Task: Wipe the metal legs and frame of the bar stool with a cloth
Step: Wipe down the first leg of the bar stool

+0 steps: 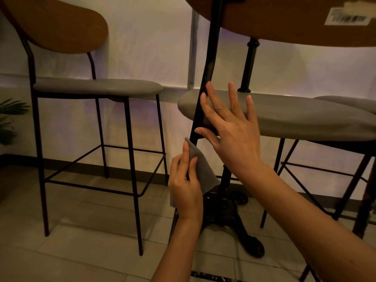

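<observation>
A bar stool with a grey padded seat (295, 117) and a black metal frame post (209, 64) stands right in front of me. My right hand (230, 131) is spread flat, its fingers straight against the post and the seat's left edge. Just below it, my left hand (185, 186) pinches a grey cloth (203, 171), whose upper corner touches the post under the seat. The stool's lower legs (345, 192) show at the right.
A second bar stool (95, 88) with a brown backrest stands to the left on the tiled floor. A black cast-iron table base (225, 210) sits behind my hands, under a wooden tabletop (284, 19). A plant (10, 119) is at the far left.
</observation>
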A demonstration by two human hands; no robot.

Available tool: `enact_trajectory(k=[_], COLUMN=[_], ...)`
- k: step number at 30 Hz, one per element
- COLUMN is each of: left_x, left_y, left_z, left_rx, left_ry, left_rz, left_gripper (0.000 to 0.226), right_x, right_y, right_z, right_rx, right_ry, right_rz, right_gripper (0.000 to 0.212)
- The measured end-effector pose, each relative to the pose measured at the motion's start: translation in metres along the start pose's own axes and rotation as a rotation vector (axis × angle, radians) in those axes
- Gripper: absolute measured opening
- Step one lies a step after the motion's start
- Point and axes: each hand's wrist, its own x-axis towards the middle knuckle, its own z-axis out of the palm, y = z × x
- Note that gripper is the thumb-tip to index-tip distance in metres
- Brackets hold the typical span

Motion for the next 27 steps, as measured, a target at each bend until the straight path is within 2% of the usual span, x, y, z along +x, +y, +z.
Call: enact_trajectory(k=[8,16,20,27], left_x=[0.001,-0.011,-0.005,0.011], left_y=[0.002,0.001,0.006,0.011], left_z=[0.000,-0.013,-0.018,-0.022], left_rx=[-0.028,-0.038,-0.054,-0.034], left_ry=[0.019,0.042,0.004,-0.093], left_rz=[-0.011,-0.106,-0.162,-0.140], left_gripper=[0.039,0.035,0.035,0.034], right_x=[0.000,0.000,-0.001,-0.002], right_y=[-0.001,-0.003,-0.005,-0.008], right_z=[0.000,0.000,0.000,-0.001], right_rx=[-0.008,-0.003,0.014,0.013], right_ry=[0.014,0.012,0.020,0.008], right_rz=[-0.001,0.014,0.031,0.047], right_gripper=[0.061,0.062,0.061,0.062])
